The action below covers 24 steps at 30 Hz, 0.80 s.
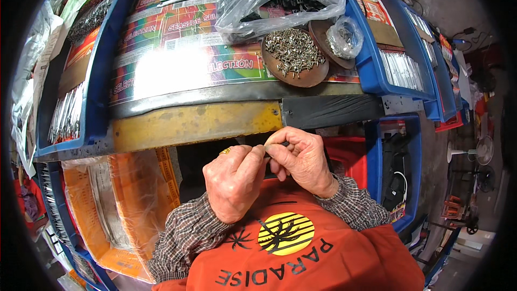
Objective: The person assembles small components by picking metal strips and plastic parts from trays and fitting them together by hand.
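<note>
Beyond both hands (266,170), a brown dish of screws (295,56) sits beside plastic bags (280,0).

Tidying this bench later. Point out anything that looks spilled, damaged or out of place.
Nothing looks spilled: the small metal parts sit inside their brown dish. The yellow table edge is worn and scuffed. A crumpled clear plastic bag lies loose above the dish. Both hands, left hand and right hand, pinch one small piece.

Bright overhead light strikes the glossy printed sheet (177,64) on the desk (194,121), burning out a white glare patch. Beneath the desk lies deep shadow, and the clear plastic bag (280,0) glints. Fisheye distortion bows straight edges toward a black rim
</note>
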### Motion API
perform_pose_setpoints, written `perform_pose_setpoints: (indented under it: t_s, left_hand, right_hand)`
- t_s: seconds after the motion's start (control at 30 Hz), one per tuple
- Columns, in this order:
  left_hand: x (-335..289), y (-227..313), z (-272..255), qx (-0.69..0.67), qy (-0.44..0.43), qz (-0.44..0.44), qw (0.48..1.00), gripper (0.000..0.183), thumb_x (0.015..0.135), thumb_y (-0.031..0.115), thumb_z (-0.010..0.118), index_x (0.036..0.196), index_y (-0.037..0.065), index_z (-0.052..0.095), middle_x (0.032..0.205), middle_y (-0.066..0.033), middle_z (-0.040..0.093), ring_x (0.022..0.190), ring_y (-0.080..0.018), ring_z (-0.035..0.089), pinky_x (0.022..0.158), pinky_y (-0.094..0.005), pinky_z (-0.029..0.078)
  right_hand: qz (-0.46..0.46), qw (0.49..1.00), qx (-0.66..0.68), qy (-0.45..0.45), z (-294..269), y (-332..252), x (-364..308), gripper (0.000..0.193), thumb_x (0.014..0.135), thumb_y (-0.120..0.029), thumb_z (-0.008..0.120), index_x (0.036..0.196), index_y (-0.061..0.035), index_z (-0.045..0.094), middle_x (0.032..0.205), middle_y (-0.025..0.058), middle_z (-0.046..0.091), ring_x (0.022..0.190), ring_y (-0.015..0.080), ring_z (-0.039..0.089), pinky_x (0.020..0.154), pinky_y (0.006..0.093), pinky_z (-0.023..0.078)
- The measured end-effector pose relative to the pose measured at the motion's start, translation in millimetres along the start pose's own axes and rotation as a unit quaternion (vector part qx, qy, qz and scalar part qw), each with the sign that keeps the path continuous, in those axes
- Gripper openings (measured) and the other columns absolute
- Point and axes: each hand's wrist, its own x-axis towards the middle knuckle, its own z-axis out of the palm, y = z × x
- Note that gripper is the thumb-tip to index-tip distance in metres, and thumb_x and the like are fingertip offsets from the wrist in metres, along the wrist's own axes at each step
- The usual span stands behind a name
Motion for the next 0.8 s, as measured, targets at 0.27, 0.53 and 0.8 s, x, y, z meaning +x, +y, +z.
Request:
perform_pose_setpoints:
  t_s: [0.27, 0.53, 0.8]
  left_hand:
    - [7, -4, 1, -0.007, 0.021, 0.04, 0.999, 0.025, 0.067, -0.002, 0.071, 0.091, 0.003, 0.064, 0.074, -0.008, 0.06, 0.06, -0.0235, 0.061, 0.051, -0.033, 0.049]
    - [10, 0, 1, -0.012, 0.019, 0.035, 0.999, 0.023, 0.068, -0.001, 0.072, 0.089, 0.003, 0.064, 0.073, -0.0079, 0.06, 0.061, -0.0241, 0.061, 0.053, -0.0335, 0.05]
    - [18, -2, -11, -0.117, -0.068, -0.042, 0.99, 0.02, 0.071, -0.003, 0.074, 0.088, 0.002, 0.065, 0.072, -0.0088, 0.061, 0.057, -0.0196, 0.06, 0.051, -0.0288, 0.047]
  right_hand:
    - [-0.009, 1.0, 0.029, -0.002, -4, -5, 2, 0.012, 0.095, -0.013, 0.059, 0.093, -0.0022, 0.061, 0.066, -0.0012, 0.058, 0.051, 0.0017, 0.051, 0.046, 0.016, 0.041]
    - [-0.062, 0.998, 0.007, 0.032, -1, 2, 2, 0.01, 0.094, -0.01, 0.06, 0.094, -0.0007, 0.061, 0.069, 0.0003, 0.06, 0.054, 0.0025, 0.054, 0.046, 0.0166, 0.043]
    - [-0.139, 0.989, 0.054, -0.017, -10, 7, 3, 0.017, 0.095, -0.019, 0.061, 0.094, -0.0013, 0.062, 0.068, -0.0002, 0.059, 0.055, 0.0029, 0.053, 0.048, 0.0183, 0.044]
